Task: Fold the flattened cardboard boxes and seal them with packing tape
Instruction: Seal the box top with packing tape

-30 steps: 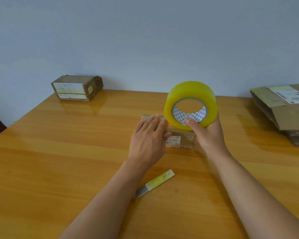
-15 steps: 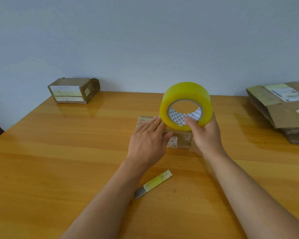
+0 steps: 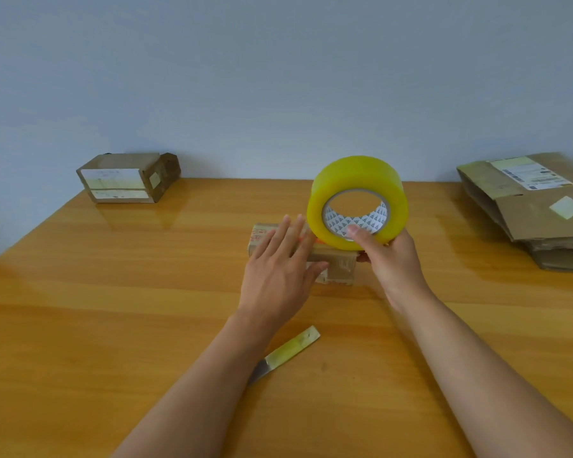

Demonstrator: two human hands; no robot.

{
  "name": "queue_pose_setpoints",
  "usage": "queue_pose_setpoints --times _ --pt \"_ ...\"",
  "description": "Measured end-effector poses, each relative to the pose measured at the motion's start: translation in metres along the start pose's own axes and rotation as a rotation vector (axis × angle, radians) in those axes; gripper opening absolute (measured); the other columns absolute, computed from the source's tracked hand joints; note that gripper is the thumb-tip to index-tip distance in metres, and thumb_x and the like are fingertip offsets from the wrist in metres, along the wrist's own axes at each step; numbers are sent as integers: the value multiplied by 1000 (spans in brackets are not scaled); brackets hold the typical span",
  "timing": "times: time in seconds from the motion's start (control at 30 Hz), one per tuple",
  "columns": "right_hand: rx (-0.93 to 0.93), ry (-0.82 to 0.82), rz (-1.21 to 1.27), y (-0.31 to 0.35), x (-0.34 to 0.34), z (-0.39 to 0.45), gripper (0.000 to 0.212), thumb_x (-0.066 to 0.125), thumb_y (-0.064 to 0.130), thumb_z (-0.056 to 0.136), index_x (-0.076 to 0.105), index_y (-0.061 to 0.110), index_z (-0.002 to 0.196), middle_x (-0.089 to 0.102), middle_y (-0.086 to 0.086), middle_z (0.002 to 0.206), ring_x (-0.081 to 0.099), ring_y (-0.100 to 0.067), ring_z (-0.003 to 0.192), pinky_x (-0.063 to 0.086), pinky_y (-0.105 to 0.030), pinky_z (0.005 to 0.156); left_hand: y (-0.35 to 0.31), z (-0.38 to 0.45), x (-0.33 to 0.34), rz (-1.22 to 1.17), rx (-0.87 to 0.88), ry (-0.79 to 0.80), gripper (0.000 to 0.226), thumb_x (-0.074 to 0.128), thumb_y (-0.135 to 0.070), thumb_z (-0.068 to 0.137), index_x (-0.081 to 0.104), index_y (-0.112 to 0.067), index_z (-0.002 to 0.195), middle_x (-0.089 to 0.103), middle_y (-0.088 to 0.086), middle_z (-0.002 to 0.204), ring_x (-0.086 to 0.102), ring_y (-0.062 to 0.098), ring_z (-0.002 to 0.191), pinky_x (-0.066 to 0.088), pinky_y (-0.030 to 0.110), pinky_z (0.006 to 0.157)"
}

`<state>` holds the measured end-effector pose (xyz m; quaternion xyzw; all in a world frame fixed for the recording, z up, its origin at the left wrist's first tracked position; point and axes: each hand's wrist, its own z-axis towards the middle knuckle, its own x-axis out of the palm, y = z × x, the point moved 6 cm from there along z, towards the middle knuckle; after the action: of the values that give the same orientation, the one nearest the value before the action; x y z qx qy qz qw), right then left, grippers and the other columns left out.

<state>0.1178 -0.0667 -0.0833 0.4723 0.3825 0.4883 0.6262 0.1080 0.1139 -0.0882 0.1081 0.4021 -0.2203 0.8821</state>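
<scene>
Tape point(image 3: 358, 180) up off the box point(image 3: 339, 266) now, tilted higher than a second ago, gripped by the right hand point(image 3: 392, 256) with thumb through the core. Left hand point(image 3: 280, 269) flat and spread on the box at mid table point(image 3: 113, 309), pinning it as before. Probably a strip being drawn across the seam; knife point(image 3: 286, 352) near for the cut, flat boxes point(image 3: 543, 206) waiting at right.

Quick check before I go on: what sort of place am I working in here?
Probably a plain room used as a small packing station, not a warehouse. A bare wooden table stands against a blank wall, with a sealed box at the back and flattened cardboard stacked to the right.
</scene>
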Motion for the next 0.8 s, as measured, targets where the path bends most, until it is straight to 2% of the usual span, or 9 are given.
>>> queue_pose_setpoints --times 0.1,0.2,0.27,0.33,0.43,0.63,0.8 --pt "2 -9 13 0 1 -2 36 74 38 84 68 20 115 75 9 103 69 -7 99 56 -35 87 -6 1 2 -48 31 46 58 43 -40 103 40 -7 150 41 10 155 33 22 146 31 40 119" --pt "31 -64 -54 -6 -3 0 26 71 36 90 69 25 114 74 13 103 66 0 98 55 -33 86 -5 2 2 -38 12 55 59 41 -43 102 41 -7 150 45 11 152 40 22 142 34 37 117" --pt "54 -103 -68 -10 -6 2 27 69 39 88 69 26 112 73 11 103 67 -5 99 57 -41 87 -4 2 1 -48 5 23 58 46 -42 101 47 -6 146 50 12 147 46 23 138 39 38 113" --pt "90 -158 14 -14 -11 2 29 67 37 85 68 23 110 73 4 102 69 -16 99 60 -44 80 -5 2 -1 -52 6 -27 55 52 -40 98 54 -5 140 56 14 142 53 24 132 45 39 108" --pt "155 -199 187 -19 -15 3 23 64 23 92 65 14 113 72 -6 104 70 -28 98 59 -36 66 -6 2 -3 -51 -5 -64 53 58 -38 95 59 -4 135 60 15 137 58 25 127 47 38 104" --pt "103 -51 155 -15 -5 0 55 76 35 85 53 24 134 69 1 120 68 -17 106 60 -36 73 -7 1 -4 -54 4 -25 52 53 -40 98 56 -8 139 57 12 140 53 23 133 44 39 108" --pt "166 -165 192 -15 -14 1 39 70 19 88 58 19 126 69 -2 112 70 -19 99 60 -34 67 -6 1 -5 -47 -13 -41 52 56 -41 95 59 -8 136 58 12 139 55 22 130 45 38 106"
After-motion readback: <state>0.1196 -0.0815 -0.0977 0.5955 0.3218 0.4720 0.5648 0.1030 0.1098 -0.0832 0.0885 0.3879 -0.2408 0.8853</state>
